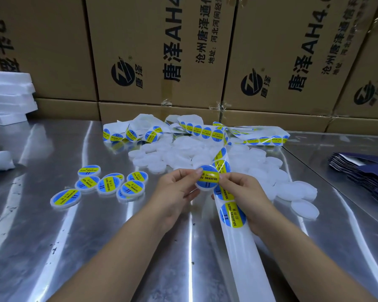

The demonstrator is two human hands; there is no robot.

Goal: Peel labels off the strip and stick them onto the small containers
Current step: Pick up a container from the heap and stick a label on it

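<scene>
My left hand (176,188) holds a small white round container (205,185) from below, its thumb on the left edge of a round blue-and-yellow label (207,174) lying on top. My right hand (242,192) pinches the label's right edge. The label strip (232,214) runs under my right hand, with blue labels on white backing, up to a tangled heap (196,129) at the back. Several labelled containers (109,185) lie to the left. A pile of plain white containers (282,184) spreads behind and to the right of my hands.
Everything sits on a shiny metal table (52,236). Stacked cardboard boxes (162,51) wall off the back. White foam sheets (9,97) are stacked at the far left, and dark blue flat packets (367,175) lie at the right edge.
</scene>
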